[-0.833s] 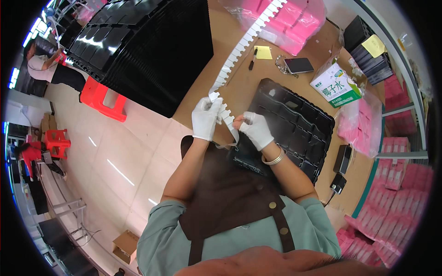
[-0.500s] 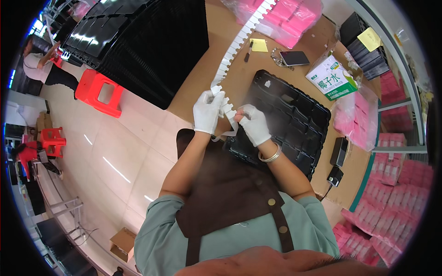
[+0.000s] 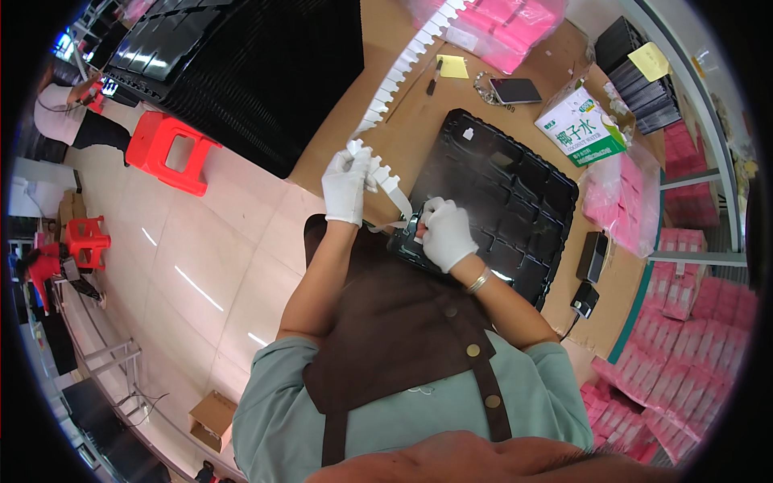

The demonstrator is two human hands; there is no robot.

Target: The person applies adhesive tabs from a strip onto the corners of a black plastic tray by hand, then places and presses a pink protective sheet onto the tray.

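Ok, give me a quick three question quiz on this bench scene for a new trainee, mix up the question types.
1. True or false: both hands wear white gloves.
2. What does the left hand hold? A) a phone B) the white notched strip C) a marker
3. Fill in: the right hand works at the near edge of the black ____.

Key: 1 true. 2 B; the phone and marker lie apart on the wooden table. 3 tray, a moulded one with many compartments.
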